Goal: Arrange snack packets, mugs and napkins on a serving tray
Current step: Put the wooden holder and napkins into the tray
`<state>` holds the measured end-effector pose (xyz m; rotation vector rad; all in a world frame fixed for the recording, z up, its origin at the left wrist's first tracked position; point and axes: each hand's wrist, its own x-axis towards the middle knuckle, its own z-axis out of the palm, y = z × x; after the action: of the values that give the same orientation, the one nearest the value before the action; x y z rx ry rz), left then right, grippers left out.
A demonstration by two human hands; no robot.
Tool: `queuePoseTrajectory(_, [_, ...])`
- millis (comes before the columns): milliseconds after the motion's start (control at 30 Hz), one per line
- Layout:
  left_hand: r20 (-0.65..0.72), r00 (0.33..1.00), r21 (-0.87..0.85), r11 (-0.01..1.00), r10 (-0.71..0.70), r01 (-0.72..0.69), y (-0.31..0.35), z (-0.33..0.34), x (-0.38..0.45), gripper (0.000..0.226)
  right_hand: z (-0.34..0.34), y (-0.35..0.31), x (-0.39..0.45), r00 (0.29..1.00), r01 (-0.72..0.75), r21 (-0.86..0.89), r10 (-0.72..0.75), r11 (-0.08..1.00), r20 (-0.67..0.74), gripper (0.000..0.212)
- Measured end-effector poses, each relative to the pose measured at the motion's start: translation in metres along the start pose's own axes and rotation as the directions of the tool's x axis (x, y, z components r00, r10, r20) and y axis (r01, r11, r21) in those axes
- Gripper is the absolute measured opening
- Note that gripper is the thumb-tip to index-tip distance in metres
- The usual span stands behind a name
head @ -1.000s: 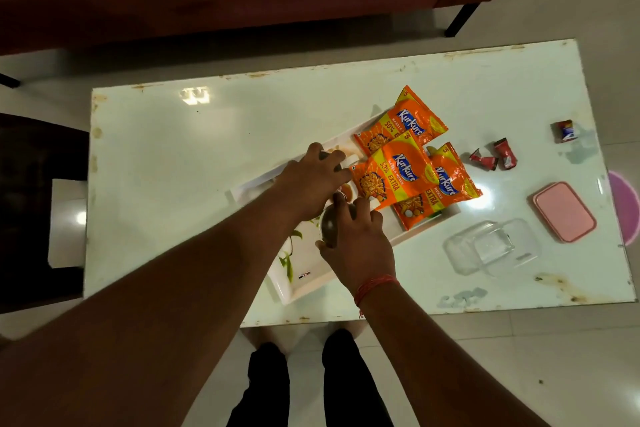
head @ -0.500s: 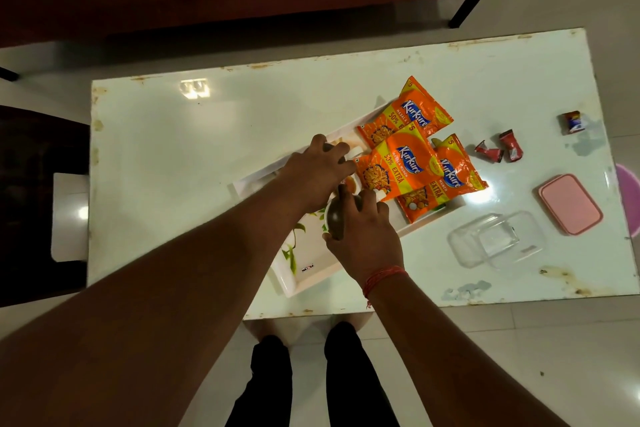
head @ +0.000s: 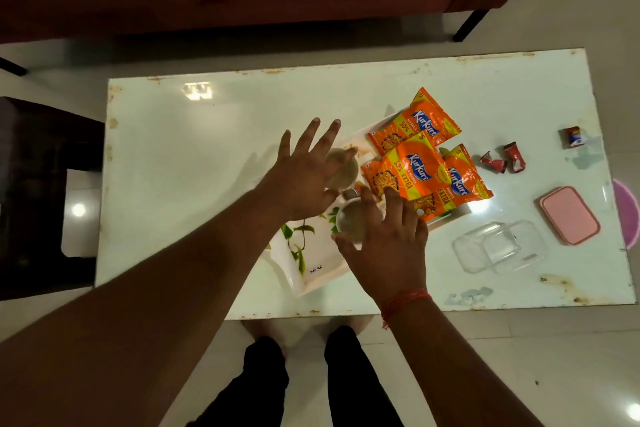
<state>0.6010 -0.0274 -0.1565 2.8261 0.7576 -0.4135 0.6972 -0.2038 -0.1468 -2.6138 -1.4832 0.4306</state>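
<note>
Orange shiny snack packets (head: 419, 163), three of them, already lie in a heap on the far right end of the white tray with green leaves painted on it (head: 304, 263), which sits on the pale glossy table (head: 194, 156). Two round mugs are on the tray too, one further away (head: 341, 170) and one closer (head: 356, 222), side by side and just next to the packets. The left hand (head: 304, 177) is spread wide over the far mug with its fingers apart and is holding nothing. The right hand (head: 388, 246) is also wide open over the near mug and is holding nothing. So the packets and mugs look done. I cannot see any napkins on the tray or on the table, so that part seems to be left. Off to the right, well apart from the tray, are small red sweet wrappers (head: 502, 161), a clear plastic box (head: 498, 246) and a pink lid (head: 569, 215). The near end of the tray still has bare room.
</note>
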Motion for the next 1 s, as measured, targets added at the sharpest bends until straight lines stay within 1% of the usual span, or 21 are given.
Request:
queuePoseTrajectory(100, [-0.077,0.988,-0.023,0.991,-0.136,0.135,-0.022,0.002,-0.025,0.07,-0.006,-0.027,-0.002,0.999,0.046,-0.025,-0.046,0.999,-0.001,0.077])
queuePoseTrajectory(233, [-0.087,0.956,-0.049,0.96,-0.28,0.277,-0.061,0.009,-0.07,0.073,0.001,-0.079,0.002,0.987,0.138,0.01,-0.138,0.99,0.082,0.079])
queuePoseTrajectory(367, [-0.074,0.926,-0.122,0.925,-0.371,0.361,-0.118,0.021,-0.125,0.073,0.022,-0.145,0.012,0.965,0.221,-0.005,-0.218,0.975,0.146,0.084])
queuePoseTrajectory(500, [-0.087,0.88,-0.184,0.876,-0.466,0.446,-0.182,0.024,-0.19,0.072,0.048,-0.231,0.011,0.947,0.283,-0.005,-0.278,0.959,0.158,0.087])
queuePoseTrajectory(700, [-0.072,0.802,-0.2,0.796,-0.593,0.571,-0.292,0.014,-0.302,0.073,0.082,-0.387,-0.005,0.907,0.366,0.163,-0.39,0.916,0.158,0.085])
queuePoseTrajectory(767, [-0.073,0.763,-0.232,0.755,-0.643,0.614,-0.329,0.01,-0.342,0.073,0.091,-0.436,-0.013,0.882,0.402,0.241,-0.444,0.883,0.157,0.081])
queuePoseTrajectory(800, [-0.079,0.732,-0.267,0.722,-0.676,0.638,-0.347,0.009,-0.362,0.073,0.094,-0.46,-0.018,0.873,0.404,0.298,-0.462,0.865,0.155,0.08])
queuePoseTrajectory(833, [-0.077,0.695,-0.326,0.677,-0.715,0.66,-0.36,0.01,-0.377,0.072,0.095,-0.479,-0.021,0.87,0.394,0.36,-0.469,0.846,0.15,0.079])
queuePoseTrajectory(867, [-0.061,0.646,-0.42,0.606,-0.761,0.675,-0.373,0.013,-0.393,0.071,0.097,-0.501,-0.026,0.871,0.379,0.416,-0.471,0.827,0.141,0.078])
queuePoseTrajectory(900, [-0.015,0.588,-0.546,0.499,-0.809,0.672,-0.382,0.016,-0.406,0.068,0.099,-0.52,-0.03,0.877,0.357,0.464,-0.462,0.811,0.132,0.076])
queuePoseTrajectory(933, [0.068,0.517,-0.681,0.339,-0.853,0.649,-0.388,0.02,-0.416,0.065,0.101,-0.536,-0.034,0.887,0.328,0.505,-0.445,0.799,0.128,0.073])
queuePoseTrajectory(967, [0.19,0.439,-0.78,0.136,-0.878,0.61,-0.393,0.023,-0.425,0.06,0.103,-0.55,-0.039,0.896,0.295,0.539,-0.424,0.789,0.13,0.07])
queuePoseTrajectory(1000, [0.326,0.37,-0.825,-0.071,-0.87,0.561,-0.394,0.026,-0.432,0.055,0.105,-0.561,-0.043,0.905,0.255,0.569,-0.4,0.782,0.143,0.067])
